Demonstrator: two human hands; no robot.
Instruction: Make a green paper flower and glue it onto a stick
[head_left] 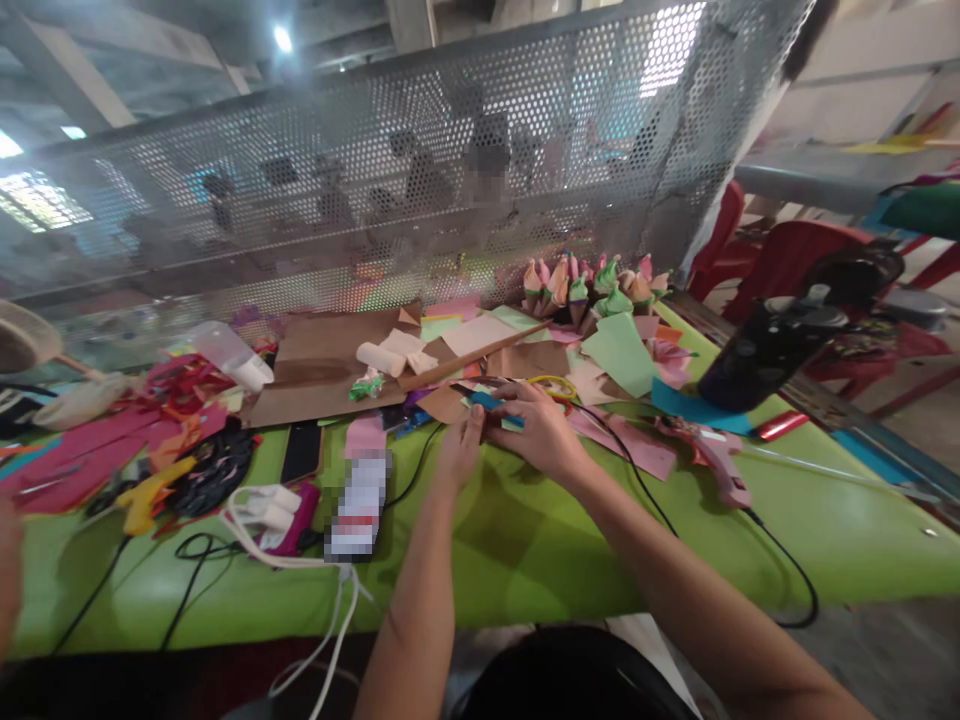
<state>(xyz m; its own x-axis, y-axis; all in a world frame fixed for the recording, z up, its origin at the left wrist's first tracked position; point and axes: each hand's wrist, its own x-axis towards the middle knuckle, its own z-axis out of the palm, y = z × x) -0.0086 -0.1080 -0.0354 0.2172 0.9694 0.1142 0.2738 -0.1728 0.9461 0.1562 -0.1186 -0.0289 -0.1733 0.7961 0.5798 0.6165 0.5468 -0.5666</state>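
Note:
Both my hands meet at the middle of the green table (525, 540). My right hand (536, 430) is closed on a small blue paper piece (487, 401), fingers curled over it. My left hand (459, 450) presses its fingers together against the same blue piece from the left. Brown card sheets (330, 370) and coloured paper scraps lie just beyond the hands. A black cable (637, 470) runs under my right wrist.
A pink glue gun (716, 460) lies to the right, a yellow one (154, 495) to the left among red paper scraps. Paper cones (585, 285) stand at the back by a perforated metal screen (450, 180). A phone (302, 452), white charger (266, 505) and cables lie left.

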